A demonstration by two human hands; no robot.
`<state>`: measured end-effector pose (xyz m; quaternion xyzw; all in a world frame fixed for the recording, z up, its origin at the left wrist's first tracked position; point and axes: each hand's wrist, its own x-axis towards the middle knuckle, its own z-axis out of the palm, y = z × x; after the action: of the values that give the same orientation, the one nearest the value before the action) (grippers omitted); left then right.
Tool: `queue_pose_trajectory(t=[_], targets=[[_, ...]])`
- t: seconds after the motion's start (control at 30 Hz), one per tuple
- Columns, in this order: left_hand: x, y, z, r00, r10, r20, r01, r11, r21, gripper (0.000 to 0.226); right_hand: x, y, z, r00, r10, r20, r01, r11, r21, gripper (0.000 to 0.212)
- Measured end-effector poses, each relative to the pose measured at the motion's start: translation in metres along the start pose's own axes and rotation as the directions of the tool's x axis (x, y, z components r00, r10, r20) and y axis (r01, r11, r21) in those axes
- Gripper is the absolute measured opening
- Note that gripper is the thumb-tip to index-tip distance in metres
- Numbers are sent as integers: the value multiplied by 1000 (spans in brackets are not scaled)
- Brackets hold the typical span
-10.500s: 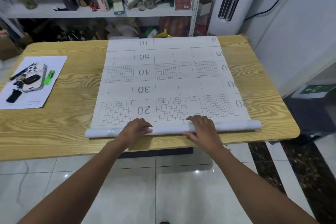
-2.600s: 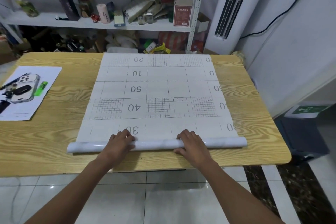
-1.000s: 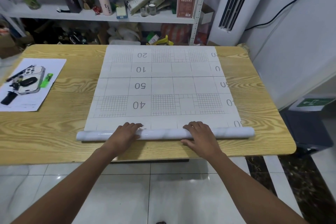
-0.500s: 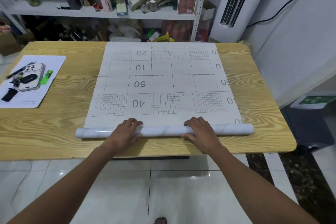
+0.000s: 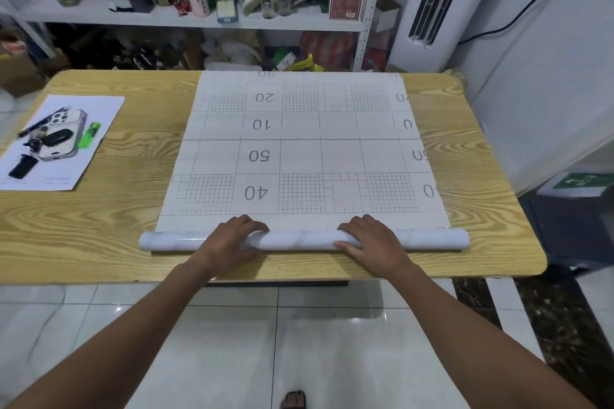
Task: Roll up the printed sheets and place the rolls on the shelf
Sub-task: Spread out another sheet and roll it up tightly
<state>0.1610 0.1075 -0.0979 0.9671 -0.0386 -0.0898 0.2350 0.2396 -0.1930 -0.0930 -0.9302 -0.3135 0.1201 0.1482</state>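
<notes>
A large white printed sheet (image 5: 299,149) with grids and upside-down numbers lies across the wooden table (image 5: 116,226). Its near end is wound into a glossy white roll (image 5: 299,240) lying crosswise near the table's front edge. My left hand (image 5: 232,239) grips the roll left of centre, fingers arched over the top. My right hand (image 5: 372,239) grips it right of centre, thumb on the near side. The sheet's far end hangs over the table's back edge. Behind the table stands the white metal shelf (image 5: 99,15).
On the table's left lies a paper sheet (image 5: 103,109) carrying a phone (image 5: 63,133), keys, a pen and a green lighter (image 5: 89,135). The shelf is crowded with bottles, boxes and bags. A standing air conditioner (image 5: 428,3) and a dark bin (image 5: 578,209) are to the right.
The roll has taken in more sheet: the rows marked 20 and 30 have gone under it. New rows have slid onto the table from the far edge. Both hands stay on the roll.
</notes>
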Motion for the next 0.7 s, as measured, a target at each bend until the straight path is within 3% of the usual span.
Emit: queue_pose_trajectory(t=[0.27,0.43,0.57,0.7], targets=[[-1,1,0,1000,7,-30,-9,997,-73,39,-1,1,2,996,-38,-82,32,997,-75,57],[2,2,-2,1000,-23,16,24,997,-68,37,-5,-3,1,997,-13,-71,7,997,-83,61],[3,2,-5,999,-21,47,23,999,-45,43,-4,-6,0,998,8,-69,-11,999,-39,66],[4,5,-6,998,-52,44,53,999,-15,40,0,-7,-1,995,18,-96,-18,1000,3,51]])
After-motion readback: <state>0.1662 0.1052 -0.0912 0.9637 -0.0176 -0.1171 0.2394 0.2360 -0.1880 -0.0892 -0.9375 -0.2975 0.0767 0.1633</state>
